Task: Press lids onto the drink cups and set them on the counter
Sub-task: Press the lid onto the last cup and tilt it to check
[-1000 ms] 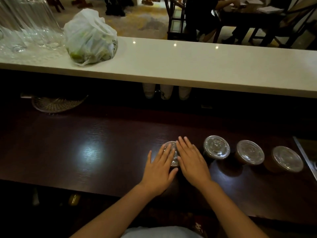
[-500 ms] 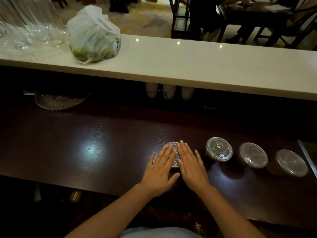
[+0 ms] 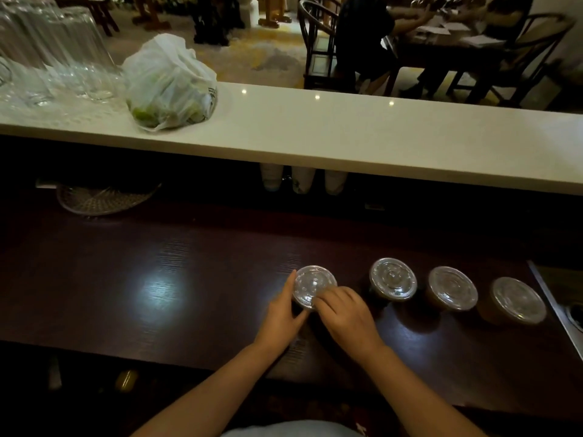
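Observation:
A drink cup with a clear plastic lid [image 3: 312, 283] stands on the dark wooden work surface [image 3: 157, 279]. My left hand [image 3: 280, 313] cups its left side, fingers along the lid's rim. My right hand [image 3: 345, 316] curls around its near right side, fingertips on the lid's edge. The cup's body is hidden under the lid and my hands. To the right stand three lidded brown drink cups in a row [image 3: 392, 282], [image 3: 452, 292], [image 3: 519, 299]. The white counter [image 3: 378, 140] runs across, above and behind.
A white plastic bag [image 3: 170, 86] and several upturned glasses [image 3: 53, 61] sit on the counter's left end. Paper cup stacks [image 3: 303, 179] hang under the counter. A woven tray [image 3: 104, 200] lies at the back left. A metal rail [image 3: 552, 304] borders the right. People sit at a far table.
My hands lay flat on the lid, pressing down. Now they have slid off its top and wrap the cup's sides, leaving most of the lid uncovered. The camera has tilted up slightly.

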A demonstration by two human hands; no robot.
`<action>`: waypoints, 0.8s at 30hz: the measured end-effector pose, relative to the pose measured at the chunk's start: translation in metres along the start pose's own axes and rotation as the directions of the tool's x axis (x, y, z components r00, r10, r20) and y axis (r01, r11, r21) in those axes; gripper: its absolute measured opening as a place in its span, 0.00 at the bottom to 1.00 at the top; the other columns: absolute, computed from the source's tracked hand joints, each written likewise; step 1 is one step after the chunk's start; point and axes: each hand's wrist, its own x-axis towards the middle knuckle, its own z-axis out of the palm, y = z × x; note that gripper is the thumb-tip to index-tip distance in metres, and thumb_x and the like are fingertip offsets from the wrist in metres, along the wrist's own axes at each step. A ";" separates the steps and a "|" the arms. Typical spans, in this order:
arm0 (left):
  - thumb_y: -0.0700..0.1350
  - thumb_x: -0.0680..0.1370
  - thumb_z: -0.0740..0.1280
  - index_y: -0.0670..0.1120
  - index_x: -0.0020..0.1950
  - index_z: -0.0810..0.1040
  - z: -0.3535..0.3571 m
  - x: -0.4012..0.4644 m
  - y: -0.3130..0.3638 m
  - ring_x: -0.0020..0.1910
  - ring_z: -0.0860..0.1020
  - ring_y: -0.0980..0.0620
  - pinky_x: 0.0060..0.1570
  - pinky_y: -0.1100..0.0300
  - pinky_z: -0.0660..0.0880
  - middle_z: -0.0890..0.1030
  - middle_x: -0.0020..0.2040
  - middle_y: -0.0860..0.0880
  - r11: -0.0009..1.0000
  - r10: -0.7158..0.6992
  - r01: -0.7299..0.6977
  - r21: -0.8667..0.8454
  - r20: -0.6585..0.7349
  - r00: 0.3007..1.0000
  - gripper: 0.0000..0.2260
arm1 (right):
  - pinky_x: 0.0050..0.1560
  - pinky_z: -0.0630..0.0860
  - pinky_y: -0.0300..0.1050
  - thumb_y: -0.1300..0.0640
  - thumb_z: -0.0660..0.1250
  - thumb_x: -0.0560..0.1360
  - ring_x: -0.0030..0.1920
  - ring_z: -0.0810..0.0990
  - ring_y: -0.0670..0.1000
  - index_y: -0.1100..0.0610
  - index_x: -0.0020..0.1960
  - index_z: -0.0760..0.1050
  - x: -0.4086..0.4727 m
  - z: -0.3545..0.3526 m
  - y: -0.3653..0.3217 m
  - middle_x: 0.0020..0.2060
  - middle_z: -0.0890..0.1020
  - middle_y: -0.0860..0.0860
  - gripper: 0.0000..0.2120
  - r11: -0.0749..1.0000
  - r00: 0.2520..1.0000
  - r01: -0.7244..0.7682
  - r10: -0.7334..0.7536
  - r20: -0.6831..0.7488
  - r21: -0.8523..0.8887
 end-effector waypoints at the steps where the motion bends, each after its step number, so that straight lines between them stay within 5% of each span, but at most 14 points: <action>1: 0.41 0.73 0.71 0.50 0.74 0.57 -0.001 0.001 0.001 0.56 0.72 0.63 0.51 0.81 0.65 0.72 0.57 0.59 0.999 -0.020 0.019 -0.038 -0.026 0.999 0.34 | 0.47 0.70 0.42 0.64 0.65 0.71 0.41 0.78 0.52 0.59 0.44 0.78 0.003 -0.001 0.002 0.39 0.80 0.52 0.04 1.000 1.000 0.024 -0.024 0.009 -0.012; 8: 0.37 0.76 0.66 0.43 0.60 0.75 -0.003 -0.004 0.010 0.53 0.79 0.53 0.47 0.70 0.75 0.81 0.52 0.48 0.830 -0.323 0.303 -0.468 0.038 0.945 0.13 | 0.41 0.72 0.44 0.63 0.67 0.71 0.40 0.73 0.52 0.61 0.42 0.77 0.027 -0.017 0.005 0.38 0.78 0.53 0.01 0.996 0.998 -0.048 0.050 -0.029 0.071; 11: 0.41 0.80 0.60 0.42 0.54 0.76 -0.008 -0.006 0.018 0.49 0.78 0.50 0.52 0.59 0.73 0.80 0.51 0.43 0.502 -0.439 0.453 -0.737 0.235 0.868 0.08 | 0.41 0.73 0.41 0.59 0.64 0.73 0.42 0.75 0.52 0.61 0.45 0.77 0.038 -0.024 0.001 0.39 0.78 0.53 0.06 0.954 0.970 -0.208 0.230 -0.083 0.217; 14: 0.48 0.80 0.55 0.39 0.56 0.75 -0.022 -0.004 0.029 0.55 0.76 0.44 0.56 0.54 0.71 0.76 0.57 0.38 0.219 -0.459 0.390 -0.895 0.258 0.850 0.16 | 0.44 0.70 0.36 0.60 0.67 0.71 0.43 0.74 0.49 0.60 0.47 0.78 0.048 -0.027 -0.002 0.40 0.78 0.52 0.06 0.874 0.901 -0.345 0.410 -0.140 0.342; 16: 0.50 0.81 0.52 0.40 0.63 0.72 -0.029 -0.003 0.036 0.63 0.73 0.45 0.63 0.53 0.68 0.75 0.62 0.40 0.270 -0.436 0.302 -0.914 0.163 0.885 0.19 | 0.44 0.73 0.38 0.64 0.70 0.69 0.42 0.77 0.48 0.59 0.48 0.80 0.055 -0.029 -0.004 0.40 0.79 0.51 0.07 0.787 0.819 -0.423 0.544 -0.182 0.449; 19: 0.48 0.83 0.47 0.48 0.65 0.70 -0.036 -0.008 0.044 0.67 0.68 0.54 0.69 0.57 0.62 0.72 0.66 0.49 0.564 -0.270 0.105 -0.819 -0.063 0.961 0.17 | 0.44 0.74 0.32 0.66 0.71 0.70 0.39 0.79 0.40 0.59 0.49 0.81 0.066 -0.033 -0.007 0.39 0.80 0.48 0.09 0.546 0.632 -0.532 0.765 -0.124 0.647; 21: 0.48 0.81 0.48 0.54 0.67 0.67 -0.038 -0.011 0.042 0.69 0.64 0.62 0.69 0.64 0.59 0.68 0.70 0.54 0.801 -0.023 -0.100 -0.590 -0.198 0.980 0.17 | 0.44 0.75 0.32 0.66 0.70 0.71 0.39 0.80 0.38 0.59 0.50 0.81 0.072 -0.034 -0.008 0.39 0.81 0.48 0.08 0.286 0.496 -0.551 0.868 0.032 0.784; 24: 0.52 0.80 0.49 0.47 0.71 0.64 -0.061 -0.006 0.039 0.73 0.58 0.57 0.71 0.66 0.54 0.63 0.73 0.50 0.904 0.376 -0.401 -0.150 -0.166 0.911 0.22 | 0.44 0.79 0.42 0.66 0.66 0.74 0.40 0.81 0.47 0.64 0.52 0.78 0.076 -0.037 -0.009 0.39 0.82 0.52 0.07 -0.175 0.325 -0.418 0.888 0.327 0.891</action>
